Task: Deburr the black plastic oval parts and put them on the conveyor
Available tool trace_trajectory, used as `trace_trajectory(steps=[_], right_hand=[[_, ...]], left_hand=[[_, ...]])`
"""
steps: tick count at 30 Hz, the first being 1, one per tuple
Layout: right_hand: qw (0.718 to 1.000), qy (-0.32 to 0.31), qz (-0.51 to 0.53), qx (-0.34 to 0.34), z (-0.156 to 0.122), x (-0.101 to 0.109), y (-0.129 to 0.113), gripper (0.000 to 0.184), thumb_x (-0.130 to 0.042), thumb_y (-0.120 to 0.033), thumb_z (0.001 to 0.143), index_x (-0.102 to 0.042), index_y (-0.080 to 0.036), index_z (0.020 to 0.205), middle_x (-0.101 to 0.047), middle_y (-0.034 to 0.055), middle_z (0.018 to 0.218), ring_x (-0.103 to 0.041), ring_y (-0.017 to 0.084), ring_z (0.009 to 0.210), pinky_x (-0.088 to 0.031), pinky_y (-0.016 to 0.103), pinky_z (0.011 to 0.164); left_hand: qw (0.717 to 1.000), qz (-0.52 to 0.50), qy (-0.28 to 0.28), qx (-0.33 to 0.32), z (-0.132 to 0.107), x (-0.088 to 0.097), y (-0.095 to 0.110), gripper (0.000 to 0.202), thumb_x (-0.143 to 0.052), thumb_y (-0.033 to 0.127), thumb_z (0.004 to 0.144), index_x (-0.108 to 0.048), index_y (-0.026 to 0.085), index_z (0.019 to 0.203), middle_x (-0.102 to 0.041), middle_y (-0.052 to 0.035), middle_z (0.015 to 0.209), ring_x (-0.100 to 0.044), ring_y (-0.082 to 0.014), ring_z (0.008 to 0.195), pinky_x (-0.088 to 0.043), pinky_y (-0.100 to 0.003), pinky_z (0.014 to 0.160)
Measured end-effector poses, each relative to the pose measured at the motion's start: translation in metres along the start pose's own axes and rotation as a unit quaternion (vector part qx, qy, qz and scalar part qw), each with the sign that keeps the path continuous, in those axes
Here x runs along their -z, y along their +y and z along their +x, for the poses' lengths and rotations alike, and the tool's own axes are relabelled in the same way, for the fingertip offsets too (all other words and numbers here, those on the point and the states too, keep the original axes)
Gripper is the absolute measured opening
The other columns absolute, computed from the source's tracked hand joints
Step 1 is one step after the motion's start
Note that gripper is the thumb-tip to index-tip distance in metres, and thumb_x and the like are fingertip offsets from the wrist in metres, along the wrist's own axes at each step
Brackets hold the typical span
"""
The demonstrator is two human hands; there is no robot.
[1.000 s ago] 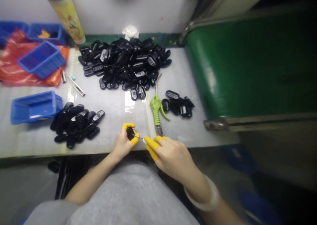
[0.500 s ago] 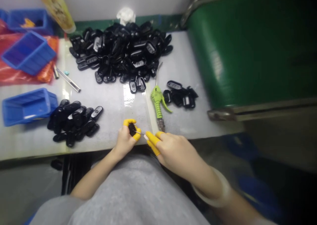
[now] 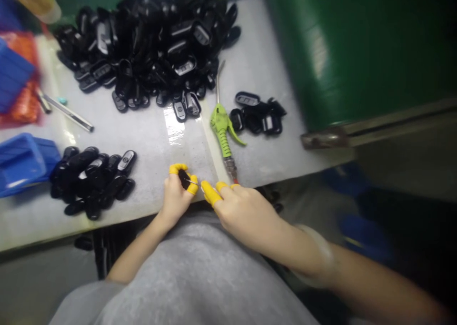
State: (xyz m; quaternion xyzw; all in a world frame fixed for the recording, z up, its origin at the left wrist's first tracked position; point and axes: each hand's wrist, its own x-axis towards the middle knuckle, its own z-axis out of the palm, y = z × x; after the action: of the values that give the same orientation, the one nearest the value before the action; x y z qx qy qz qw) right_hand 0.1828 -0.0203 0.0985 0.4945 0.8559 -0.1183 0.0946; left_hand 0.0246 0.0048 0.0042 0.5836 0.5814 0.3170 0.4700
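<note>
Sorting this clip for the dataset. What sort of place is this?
Probably a factory small-parts finishing or assembly station: a heap of near-identical black plastic casings on a workbench, a green air blow gun within reach, and yellow finger cots on the person's fingers.

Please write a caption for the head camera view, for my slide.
Left hand holds a small black part; right hand beside it, fingers in yellow cots.

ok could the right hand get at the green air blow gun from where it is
Probably yes: the right hand rests just below the green air blow gun, and the gun's metal end lies close to its yellow finger cots. Nothing seems to stand between them on the white bench top.
</note>
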Motion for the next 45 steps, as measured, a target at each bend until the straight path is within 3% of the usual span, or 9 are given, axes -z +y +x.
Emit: trace_trajectory(steps=[4, 12, 20, 25, 30, 34, 37, 42, 45], right_hand=[[0.993, -0.063, 0.091, -0.050, 0.004, -0.001, 0.001, 0.019, -0.058, -0.012, 0.081, -0.069, -0.015, 0.096, -0.064, 0.0031, 0.073, -0.053, 0.012, 0.052, -0.029, 0.027, 0.048], [0.995, 0.083, -0.027, 0.039, -0.008, -0.015, 0.002, 0.032, -0.047, -0.005, 0.088, -0.067, -0.008, 0.112, -0.064, 0.0063, 0.071, -0.055, 0.018, 0.057, -0.030, 0.032, 0.049], [0.961, -0.006, 0.266, -0.074, 0.002, -0.014, 0.008, 0.016, -0.051, -0.008, 0.087, -0.064, -0.014, 0.080, -0.060, -0.0004, 0.066, -0.051, 0.010, 0.055, -0.034, 0.023, 0.055], [0.995, 0.077, 0.066, -0.021, -0.008, -0.025, -0.002, 0.024, -0.049, -0.007, 0.086, -0.068, -0.010, 0.102, -0.063, 0.0052, 0.073, -0.052, 0.015, 0.057, -0.030, 0.029, 0.051], [0.987, 0.153, -0.037, 0.029, -0.013, -0.034, -0.004, 0.032, -0.046, -0.006, 0.090, -0.066, -0.005, 0.116, -0.063, 0.0066, 0.071, -0.054, 0.018, 0.060, -0.033, 0.031, 0.051], [0.987, 0.105, 0.116, -0.028, -0.011, -0.039, 0.002, 0.023, -0.052, -0.014, 0.092, -0.068, -0.010, 0.108, -0.066, 0.0052, 0.075, -0.055, 0.014, 0.059, -0.039, 0.026, 0.053], [0.953, 0.096, 0.282, -0.054, -0.013, -0.041, 0.007, 0.023, -0.048, -0.017, 0.095, -0.068, -0.012, 0.106, -0.069, 0.0063, 0.083, -0.062, 0.015, 0.067, -0.047, 0.025, 0.063], [0.887, 0.171, 0.422, -0.079, -0.022, -0.044, 0.015, 0.030, -0.046, -0.030, 0.099, -0.069, -0.016, 0.112, -0.073, 0.0072, 0.091, -0.069, 0.018, 0.079, -0.054, 0.030, 0.076], [0.885, 0.230, 0.393, -0.100, -0.026, -0.050, 0.023, 0.033, -0.046, -0.033, 0.099, -0.069, -0.015, 0.116, -0.074, 0.0093, 0.101, -0.070, 0.020, 0.089, -0.055, 0.031, 0.082]], left_hand=[[1.000, 0.014, 0.009, -0.014, -0.001, -0.001, -0.001, 0.026, -0.064, 0.024, 0.080, -0.049, 0.021, 0.101, -0.060, 0.0035, 0.073, -0.059, -0.0114, 0.060, -0.046, -0.025, 0.058], [0.999, 0.038, 0.016, -0.026, 0.001, -0.001, 0.003, 0.024, -0.062, 0.022, 0.080, -0.048, 0.021, 0.100, -0.059, 0.0033, 0.070, -0.058, -0.0120, 0.058, -0.045, -0.025, 0.056], [0.999, 0.033, 0.023, -0.029, -0.001, -0.004, 0.000, 0.024, -0.063, 0.023, 0.080, -0.049, 0.021, 0.099, -0.060, 0.0040, 0.069, -0.059, -0.0121, 0.057, -0.046, -0.025, 0.057], [0.999, 0.038, 0.022, -0.024, -0.001, -0.003, 0.000, 0.025, -0.064, 0.023, 0.079, -0.050, 0.021, 0.099, -0.059, 0.0046, 0.067, -0.057, -0.0118, 0.055, -0.045, -0.024, 0.056], [0.999, 0.025, 0.030, -0.025, -0.001, -0.004, -0.002, 0.025, -0.063, 0.023, 0.079, -0.049, 0.021, 0.100, -0.060, 0.0037, 0.070, -0.058, -0.0122, 0.057, -0.046, -0.025, 0.057], [0.999, 0.020, 0.031, -0.026, -0.002, -0.006, -0.001, 0.026, -0.064, 0.023, 0.078, -0.050, 0.021, 0.099, -0.061, 0.0025, 0.073, -0.060, -0.0129, 0.061, -0.047, -0.026, 0.061], [1.000, -0.001, 0.018, -0.019, -0.002, -0.005, -0.001, 0.027, -0.065, 0.024, 0.078, -0.049, 0.020, 0.100, -0.062, 0.0021, 0.075, -0.060, -0.0131, 0.063, -0.048, -0.027, 0.064], [0.995, -0.079, -0.008, 0.055, -0.001, -0.002, -0.002, 0.032, -0.066, 0.026, 0.079, -0.046, 0.021, 0.105, -0.056, 0.0052, 0.071, -0.053, -0.0096, 0.053, -0.044, -0.023, 0.054], [0.978, -0.182, -0.037, 0.096, -0.001, -0.003, 0.002, 0.038, -0.067, 0.033, 0.080, -0.043, 0.022, 0.108, -0.053, 0.0066, 0.073, -0.048, -0.0067, 0.044, -0.039, -0.021, 0.044]])
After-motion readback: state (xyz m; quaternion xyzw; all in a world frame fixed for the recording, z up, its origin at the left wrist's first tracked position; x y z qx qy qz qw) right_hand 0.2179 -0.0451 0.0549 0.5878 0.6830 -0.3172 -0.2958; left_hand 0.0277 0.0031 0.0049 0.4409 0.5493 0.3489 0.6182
